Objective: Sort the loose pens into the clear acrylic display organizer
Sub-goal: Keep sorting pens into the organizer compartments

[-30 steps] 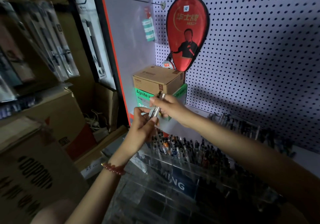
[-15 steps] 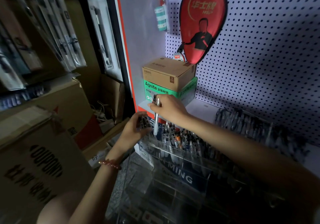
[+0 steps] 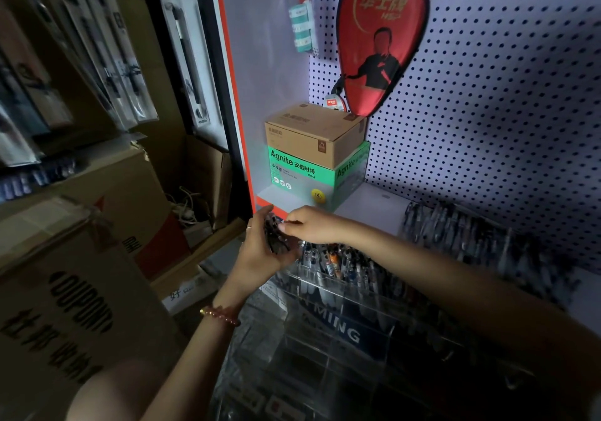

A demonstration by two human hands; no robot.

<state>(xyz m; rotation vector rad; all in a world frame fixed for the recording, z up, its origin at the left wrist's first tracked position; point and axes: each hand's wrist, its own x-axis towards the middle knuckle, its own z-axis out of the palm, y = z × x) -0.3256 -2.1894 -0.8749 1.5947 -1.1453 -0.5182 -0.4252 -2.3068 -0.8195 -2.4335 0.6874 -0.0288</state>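
Left hand [image 3: 257, 258] fingers curl round bunched dark pens [image 3: 275, 238]; right hand [image 3: 313, 225] fingers pinch one.

Both arms are bare up to the frame's edge. The left wrist wears a bracelet [image 3: 221, 315] of round reddish-pink beads, with one gold bead at its nine o'clock end. A thin pale ring [image 3: 248, 227] sits on a finger at the ten o'clock edge of the left grip [image 3: 260, 251].

There are two hands: one left hand [image 3: 258, 259] and one right hand [image 3: 313, 225]. One clear acrylic organizer [image 3: 328, 363]. Pens [image 3: 338, 263], too many to count. One brown cardboard box [image 3: 309, 136], one green box [image 3: 297, 173]. One red paddle case [image 3: 380, 36]. One bead bracelet [image 3: 221, 315]
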